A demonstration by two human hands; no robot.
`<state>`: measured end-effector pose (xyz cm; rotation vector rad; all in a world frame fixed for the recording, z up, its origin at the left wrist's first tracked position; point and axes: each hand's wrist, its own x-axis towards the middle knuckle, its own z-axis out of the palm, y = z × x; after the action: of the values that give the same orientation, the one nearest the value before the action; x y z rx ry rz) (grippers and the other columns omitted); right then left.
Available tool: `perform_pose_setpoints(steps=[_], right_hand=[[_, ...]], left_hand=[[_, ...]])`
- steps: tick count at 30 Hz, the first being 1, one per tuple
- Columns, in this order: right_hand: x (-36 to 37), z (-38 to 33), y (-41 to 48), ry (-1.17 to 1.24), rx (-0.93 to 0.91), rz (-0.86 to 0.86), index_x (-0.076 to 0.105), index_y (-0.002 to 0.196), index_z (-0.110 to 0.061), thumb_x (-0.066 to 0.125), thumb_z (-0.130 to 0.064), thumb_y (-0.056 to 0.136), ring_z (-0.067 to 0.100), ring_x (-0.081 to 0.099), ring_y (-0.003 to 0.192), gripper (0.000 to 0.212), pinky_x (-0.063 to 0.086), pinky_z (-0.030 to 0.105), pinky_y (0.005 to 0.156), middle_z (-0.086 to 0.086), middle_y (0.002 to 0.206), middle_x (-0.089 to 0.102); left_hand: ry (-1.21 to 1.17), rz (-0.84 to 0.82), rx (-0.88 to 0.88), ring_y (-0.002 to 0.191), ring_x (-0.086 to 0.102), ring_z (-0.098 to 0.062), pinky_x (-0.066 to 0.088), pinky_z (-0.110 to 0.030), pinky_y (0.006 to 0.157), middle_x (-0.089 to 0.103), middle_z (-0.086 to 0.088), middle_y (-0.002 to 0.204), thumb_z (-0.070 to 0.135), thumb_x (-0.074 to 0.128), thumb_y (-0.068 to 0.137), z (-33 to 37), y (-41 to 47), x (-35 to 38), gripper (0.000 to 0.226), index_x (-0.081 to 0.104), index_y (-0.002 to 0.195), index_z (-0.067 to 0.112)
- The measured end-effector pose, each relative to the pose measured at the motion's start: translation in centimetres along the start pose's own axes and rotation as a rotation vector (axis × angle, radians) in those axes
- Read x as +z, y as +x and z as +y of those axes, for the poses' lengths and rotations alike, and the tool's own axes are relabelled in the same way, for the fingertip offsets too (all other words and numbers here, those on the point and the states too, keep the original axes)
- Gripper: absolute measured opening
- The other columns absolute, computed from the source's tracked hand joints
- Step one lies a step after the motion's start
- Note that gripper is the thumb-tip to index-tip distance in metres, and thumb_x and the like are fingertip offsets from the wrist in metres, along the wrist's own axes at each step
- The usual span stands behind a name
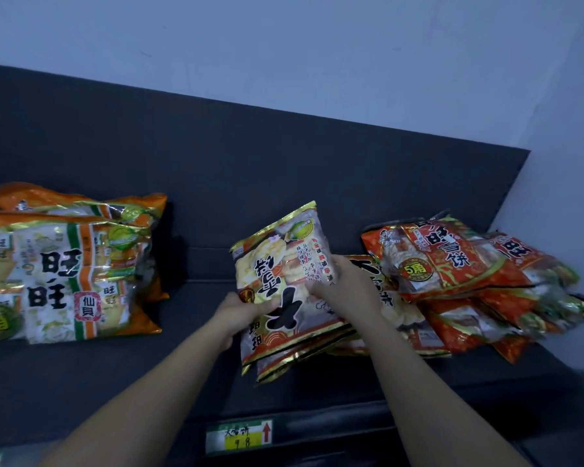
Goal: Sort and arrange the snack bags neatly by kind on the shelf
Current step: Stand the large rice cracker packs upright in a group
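Note:
A gold-edged white snack bag is tilted up in the middle of the dark shelf. My left hand grips its left edge and my right hand grips its right side. Under it lie more bags of the same kind. A stack of orange-and-white bags sits at the left. Red-orange bags are piled loosely at the right, partly over a gold-edged bag.
The shelf's back panel and a pale wall rise behind. A side wall closes the right end. A price label is fixed to the shelf's front edge.

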<state>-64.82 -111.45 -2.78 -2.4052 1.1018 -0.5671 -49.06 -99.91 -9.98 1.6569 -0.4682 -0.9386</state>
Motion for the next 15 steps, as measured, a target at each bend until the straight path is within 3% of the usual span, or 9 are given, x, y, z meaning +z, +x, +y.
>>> perform_pose_setpoints(steps=[3,4,7,10,12,15], right_hand=[[0.1,0.0,0.6,0.061,-0.062,-0.032,0.048,0.136,-0.027,0.074,-0.051,0.076,0.019,0.059,0.111,0.069,0.050,0.042,0.091,-0.007,0.127,0.062],[0.1,0.0,0.8,0.072,-0.092,-0.040,0.048,0.136,-0.027,0.076,-0.047,0.077,0.019,0.059,0.111,0.068,0.050,0.041,0.091,-0.007,0.127,0.061],[-0.1,-0.4,1.5,0.098,-0.174,-0.055,0.049,0.135,-0.026,0.078,-0.037,0.078,0.018,0.057,0.112,0.065,0.049,0.036,0.089,-0.005,0.126,0.061],[-0.6,-1.4,2.3,0.100,-0.239,-0.112,0.050,0.136,-0.031,0.079,-0.036,0.078,0.020,0.058,0.115,0.065,0.050,0.041,0.093,-0.001,0.126,0.061],[-0.9,-2.1,2.8,0.059,-0.306,-0.136,0.050,0.136,-0.036,0.078,-0.037,0.077,0.018,0.057,0.115,0.064,0.049,0.040,0.095,-0.004,0.124,0.063],[-2.0,-3.1,3.2,-0.073,-0.379,-0.139,0.052,0.136,-0.039,0.074,-0.035,0.082,0.012,0.050,0.101,0.058,0.040,0.031,0.092,-0.020,0.088,0.056]], left_hand=[[-0.009,0.063,0.037,0.100,0.068,-0.025,0.055,-0.046,0.089,0.069,-0.007,0.114,0.053,0.094,0.040,-0.3,-0.2,-0.3,0.099,0.053,0.122,0.017],[0.054,0.134,0.080,0.113,0.061,-0.026,0.050,-0.048,0.096,0.060,-0.008,0.128,0.055,0.094,0.033,-0.2,-0.3,-0.4,0.116,0.044,0.132,0.019],[0.523,0.412,0.352,0.144,0.014,-0.029,0.024,-0.050,0.115,0.010,-0.006,0.155,0.050,0.092,0.047,1.5,-1.2,-0.8,0.140,0.001,0.151,0.030],[0.889,0.389,0.694,0.147,-0.015,-0.020,0.001,-0.051,0.117,-0.022,0.004,0.158,0.052,0.086,0.056,4.6,-2.3,-1.4,0.138,-0.014,0.150,0.038],[1.081,0.263,0.758,0.144,-0.027,-0.018,-0.011,-0.050,0.118,-0.030,0.003,0.157,0.054,0.081,0.063,6.2,-2.3,-1.9,0.132,-0.017,0.150,0.038],[1.253,0.206,0.806,0.143,-0.031,-0.016,-0.021,-0.050,0.114,-0.027,-0.001,0.158,0.060,0.075,0.065,7.9,-2.1,-3.2,0.122,-0.006,0.152,0.034]])
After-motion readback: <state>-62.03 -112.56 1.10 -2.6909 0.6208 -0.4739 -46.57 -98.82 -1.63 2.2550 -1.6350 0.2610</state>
